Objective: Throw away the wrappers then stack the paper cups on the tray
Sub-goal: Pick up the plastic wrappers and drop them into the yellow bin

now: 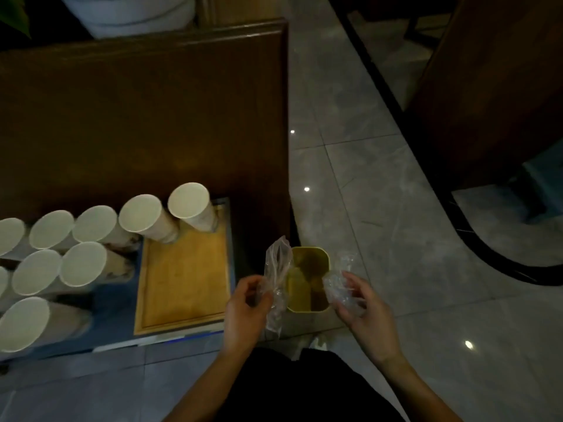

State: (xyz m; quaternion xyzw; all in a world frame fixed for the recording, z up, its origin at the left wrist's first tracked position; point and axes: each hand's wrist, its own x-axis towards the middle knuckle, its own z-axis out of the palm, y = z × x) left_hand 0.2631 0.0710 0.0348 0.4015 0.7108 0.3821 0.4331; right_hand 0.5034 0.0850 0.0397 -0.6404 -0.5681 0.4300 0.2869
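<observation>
Nearest: both hands w/ clear plastic wrappers, held over the floor in front of the person's dark clothing. Left hand (pixel 246 303) has fingers curled, pinching a long wrapper (pixel 277 271) that stands up from the grip and hangs below it; its top end sits at the bin's left rim, not over the opening. Right hand (pixel 364 306) fingers loosely curled round a crumpled wrapper (pixel 339 287), at the bin's right rim. Between the hands, on the floor: small yellow-green bin (pixel 307 280), open top, something dark inside but can't tell what. Step in hand, I'd judge: dropping the wrappers. To do it well: bring each hand right over the opening before letting go, since thin film is light and prob drifts or clings to fingers; ball the long one up first so it doesn't drape over the rim. One hand at a time is safer, bin mouth is narrow. Farther left: wooden tray (pixel 182 278) on a blue surface, two cup stacks at its far edge, rest bare. Paper cups (pixel 82 263) in many tall stacks beyond its left side, by the dark wood panel. Stacking not yet begun.
</observation>
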